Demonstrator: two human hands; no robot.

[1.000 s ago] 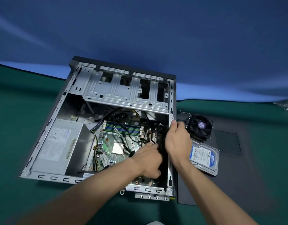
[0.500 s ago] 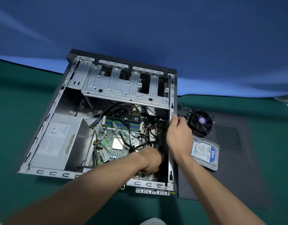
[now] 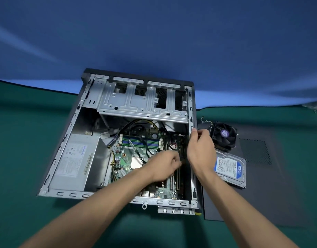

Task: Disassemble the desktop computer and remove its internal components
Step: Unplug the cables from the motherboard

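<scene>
- The fingers [image 3: 173,162] of the left hand [image 3: 164,164] were curled and pinching something small and dark low in the case, by the motherboard's right side; whether it was a cable plug or a card edge could not be told
- The right hand [image 3: 201,151] rested on the right wall of the desktop computer [image 3: 107,97], its thumb and forefinger nipped together at the metal rim, most likely to steady the case against the left hand's pull
- The case lay on its side on the green bench [image 3: 20,149], open face up, so that every part could be reached from above
- The motherboard [image 3: 134,154] sat flat on the case floor with its CPU socket bare and dark cables [image 3: 136,126] looping across it, which suggested that unplugging came before lifting the board
- The power supply [image 3: 77,158] was mounted in the left of the case, its wires running towards the board
- The hard drive [image 3: 230,168] and cooler fan [image 3: 224,135] lay outside the case on the dark side panel [image 3: 279,185] just to its right, presumably parked there as parts already taken out
- The drive cage [image 3: 141,102] at the far end stood empty, in keeping with the drive being out
- A blue backdrop [image 3: 154,33] rose behind the bench
</scene>
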